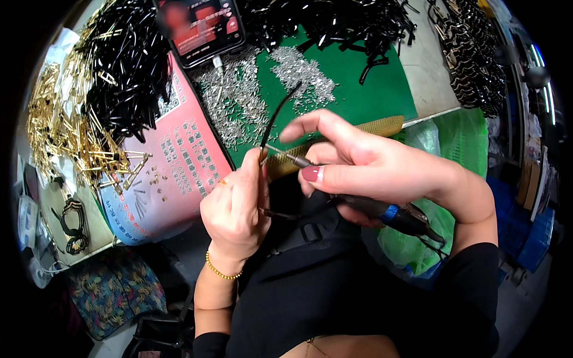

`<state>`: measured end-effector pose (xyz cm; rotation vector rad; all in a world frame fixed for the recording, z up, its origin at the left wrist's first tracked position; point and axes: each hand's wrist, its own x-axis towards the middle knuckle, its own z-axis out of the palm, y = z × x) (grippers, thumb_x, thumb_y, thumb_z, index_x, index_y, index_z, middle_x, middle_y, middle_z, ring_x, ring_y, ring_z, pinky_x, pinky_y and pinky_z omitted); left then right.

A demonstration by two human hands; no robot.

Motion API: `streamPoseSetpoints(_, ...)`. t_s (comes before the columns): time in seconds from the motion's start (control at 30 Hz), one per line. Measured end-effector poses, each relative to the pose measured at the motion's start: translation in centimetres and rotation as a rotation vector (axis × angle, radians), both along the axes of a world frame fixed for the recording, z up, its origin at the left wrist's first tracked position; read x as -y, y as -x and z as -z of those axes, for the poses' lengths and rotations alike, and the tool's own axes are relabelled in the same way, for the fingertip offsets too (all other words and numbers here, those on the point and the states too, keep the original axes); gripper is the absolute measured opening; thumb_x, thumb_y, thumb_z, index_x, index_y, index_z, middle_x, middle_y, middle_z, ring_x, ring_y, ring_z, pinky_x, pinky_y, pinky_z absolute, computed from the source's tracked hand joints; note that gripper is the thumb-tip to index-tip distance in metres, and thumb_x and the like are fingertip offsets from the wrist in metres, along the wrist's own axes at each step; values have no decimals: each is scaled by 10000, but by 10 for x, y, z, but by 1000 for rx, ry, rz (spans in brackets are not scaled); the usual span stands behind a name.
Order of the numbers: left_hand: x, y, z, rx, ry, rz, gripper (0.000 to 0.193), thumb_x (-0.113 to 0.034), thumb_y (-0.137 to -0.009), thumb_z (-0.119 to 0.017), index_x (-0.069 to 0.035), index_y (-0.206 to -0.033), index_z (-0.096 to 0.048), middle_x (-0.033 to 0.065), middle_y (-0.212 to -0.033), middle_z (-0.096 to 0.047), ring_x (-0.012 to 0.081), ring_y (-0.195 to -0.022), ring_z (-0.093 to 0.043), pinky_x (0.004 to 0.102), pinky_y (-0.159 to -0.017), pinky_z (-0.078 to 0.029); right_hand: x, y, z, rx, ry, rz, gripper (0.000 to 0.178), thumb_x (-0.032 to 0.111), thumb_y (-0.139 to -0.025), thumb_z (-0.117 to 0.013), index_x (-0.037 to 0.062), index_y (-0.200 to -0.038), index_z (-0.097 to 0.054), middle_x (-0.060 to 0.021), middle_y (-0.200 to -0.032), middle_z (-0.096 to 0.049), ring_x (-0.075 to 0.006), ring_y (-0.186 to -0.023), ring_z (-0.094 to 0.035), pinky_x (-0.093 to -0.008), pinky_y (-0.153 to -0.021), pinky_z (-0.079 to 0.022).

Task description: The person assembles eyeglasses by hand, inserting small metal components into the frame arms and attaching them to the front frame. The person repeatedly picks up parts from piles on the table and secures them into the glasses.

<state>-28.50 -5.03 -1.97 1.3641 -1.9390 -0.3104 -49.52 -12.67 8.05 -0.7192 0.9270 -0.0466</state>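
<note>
My left hand (234,201) is closed, its fingers pinching a thin black eyeglass temple (278,114) that slants up over the green mat. Below the same hand another dark slim piece (280,215) pokes out; whether it belongs to that temple I cannot tell. My right hand (376,164) is wrapped around a black pen-style electric screwdriver (412,219) with a blue band. Its thumb presses near the metal collar, and the index finger is lifted and bent. The screwdriver's thin bit (280,151) points left and reaches the temple beside my left fingertips.
Small silver metal pieces (233,101) lie on the green mat (382,89). Around it are a phone (206,30) with a cable, black temples (128,77), gold metal parts (65,119) and a printed sheet (173,161). A ribbed yellowish strip (385,126) edges the table; green plastic bags (468,137) hang at right.
</note>
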Motion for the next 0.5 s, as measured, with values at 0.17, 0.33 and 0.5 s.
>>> streamPoseSetpoints(0.17,3,-2,5,33,92,68,332,77,-850,-684,75,-1179,-645,133,-833,-687,257,-624,-652,350,-550,-516,-4,5,9,41,90,-84,521,175,-1025,-514,-2,-1430,-238,-108,-1018,-581,-137,-563,-571,-292,-456,-472)
streamPoseSetpoints(0.33,-2,-8,-9,126,-34,-15,206,-29,-975,-609,37,-1166,-650,145,-848,-712,229,-619,-672,342,-567,-527,-8,13,11,-307,1016,-528,553,256,-1003,-588,10,-1419,-319,-233,-1146,-605,-395,-965,-657,-462,-786,-530)
streamPoseSetpoints(0.5,6,-25,-7,-762,-180,-399,269,-187,-1100,-427,24,-1215,-549,23,-648,-577,48,-490,-439,189,-545,-389,77,39,-11,-640,1684,159,342,281,-973,-599,-32,-1102,-552,-227,-928,-674,-387,-895,-680,-463,-780,-548)
